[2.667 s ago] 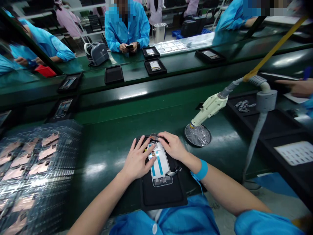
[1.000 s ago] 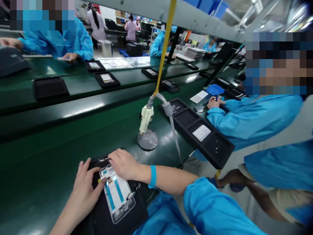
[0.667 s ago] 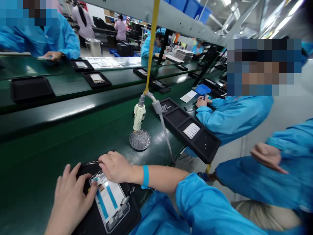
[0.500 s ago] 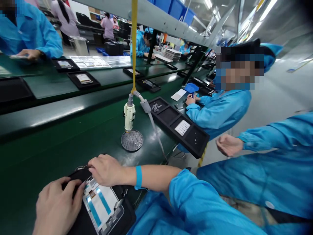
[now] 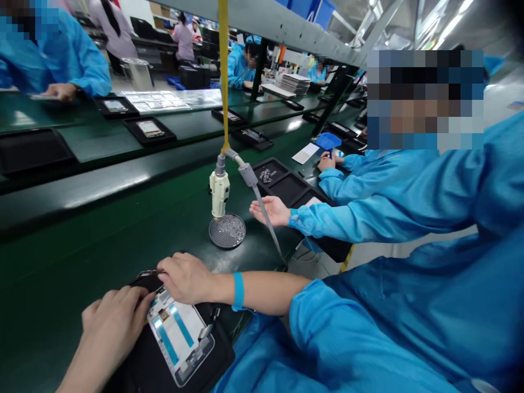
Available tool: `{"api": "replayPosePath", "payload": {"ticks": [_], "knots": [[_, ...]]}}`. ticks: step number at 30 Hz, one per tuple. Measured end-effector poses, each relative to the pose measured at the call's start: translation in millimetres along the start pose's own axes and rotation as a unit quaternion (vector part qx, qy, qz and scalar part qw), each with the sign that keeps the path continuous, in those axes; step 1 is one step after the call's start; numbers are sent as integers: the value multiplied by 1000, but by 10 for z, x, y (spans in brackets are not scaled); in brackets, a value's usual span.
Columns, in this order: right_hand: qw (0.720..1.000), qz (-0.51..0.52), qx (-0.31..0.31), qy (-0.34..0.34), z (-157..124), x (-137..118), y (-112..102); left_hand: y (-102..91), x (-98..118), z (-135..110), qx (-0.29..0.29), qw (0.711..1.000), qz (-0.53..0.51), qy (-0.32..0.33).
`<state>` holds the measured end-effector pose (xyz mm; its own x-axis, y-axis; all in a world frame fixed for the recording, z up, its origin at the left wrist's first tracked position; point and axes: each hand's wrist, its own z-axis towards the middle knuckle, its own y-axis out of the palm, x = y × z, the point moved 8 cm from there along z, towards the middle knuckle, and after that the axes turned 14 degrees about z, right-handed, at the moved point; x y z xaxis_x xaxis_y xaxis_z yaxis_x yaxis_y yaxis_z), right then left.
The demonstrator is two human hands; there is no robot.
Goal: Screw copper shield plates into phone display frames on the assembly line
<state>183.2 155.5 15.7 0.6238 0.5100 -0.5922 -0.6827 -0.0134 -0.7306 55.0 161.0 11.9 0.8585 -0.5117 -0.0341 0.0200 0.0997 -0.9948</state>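
Observation:
An opened phone frame [image 5: 186, 349] with two blue strips on its white inside lies in a black holder [image 5: 219, 357] at the bottom of the head view. At its upper left edge my left hand [image 5: 117, 316] is closed, thumb and fingers curled onto the frame. My right hand [image 5: 188, 278], wearing a blue wristband [image 5: 238, 292], is closed at the frame's top end. Its fingertips are beside a small dark metallic part [image 5: 150, 273]; whatever they pinch is hidden. A flat cable with a connector [image 5: 209, 325] sticks out from the frame's right side.
A pale electric screwdriver [image 5: 220, 191] hangs from a yellow strap over a round perforated screw dish [image 5: 227, 240]. Behind its grey cable reaches a co-worker's open hand [image 5: 272, 212], over a black compartment tray [image 5: 282, 188]. Trays with phone parts [image 5: 149, 130] line the green bench beyond.
A co-worker's arm on the right has reached in over the compartment tray, hand open. My view has shifted slightly; both my hands stay at the phone frame's top end.

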Motion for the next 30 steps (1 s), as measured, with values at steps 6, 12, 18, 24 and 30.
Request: {"api": "replayPosePath", "payload": {"ticks": [6,12,18,24,30], "knots": [[993,86,72,-21,-53,14,-79,-50,-121,-4,-95,985,-136,-50],[985,149,84,12,-101,18,-143,-50,-126,-152,-172,921,-306,-171],[985,163,57,28,-142,16,-90,-18,-33,-143,-192,891,-367,-186],[985,168,22,42,-133,27,-66,98,-107,-146,-186,913,-320,-173],[984,171,21,43,-131,15,-85,2,-100,-106,-117,947,-261,-150]]}}
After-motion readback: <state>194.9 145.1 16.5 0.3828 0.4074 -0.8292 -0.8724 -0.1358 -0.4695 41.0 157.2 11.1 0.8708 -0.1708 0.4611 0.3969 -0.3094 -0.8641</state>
